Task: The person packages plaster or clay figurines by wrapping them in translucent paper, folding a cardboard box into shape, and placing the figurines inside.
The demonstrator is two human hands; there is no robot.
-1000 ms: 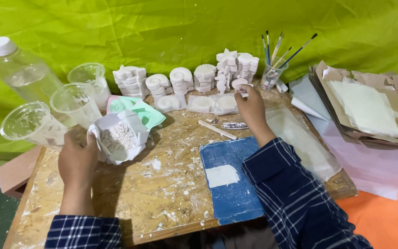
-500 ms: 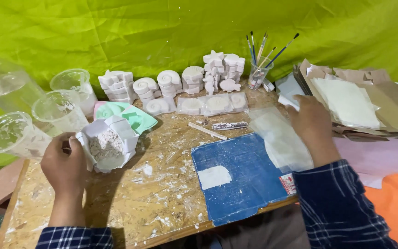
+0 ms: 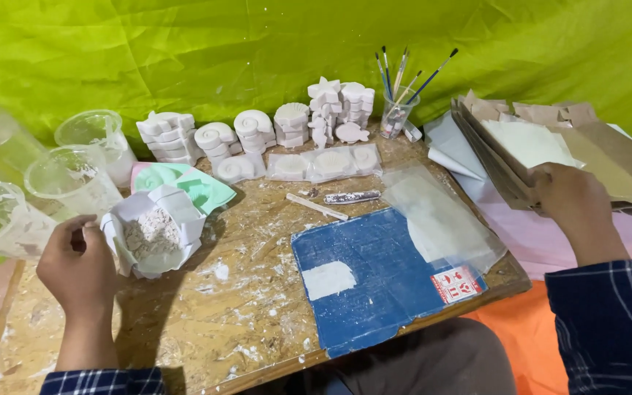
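Rows of finished white plaster casts (image 3: 257,132) were stacked along the back of the board table (image 3: 257,329), with three more lying flat in clear moulds (image 3: 323,162); casting was judged well under way, though nothing painted was seen.

The left hand (image 3: 80,267) was closed loosely against the rim of a white bag of plaster powder (image 3: 153,232), the bag standing open near the table's left edge. The right hand (image 3: 576,205) was laid on a stack of brown paper envelopes (image 3: 608,157) off the right side, fingers curled over the near edge; whether one was gripped could not be told.

Clear plastic cups (image 3: 74,179) were noted beside the bag, green moulds (image 3: 184,183) behind it. A wooden stick (image 3: 317,207), a blue sheet (image 3: 382,278), a clear plastic film (image 3: 440,219) and a glass of brushes (image 3: 396,110) were recorded between the hands.
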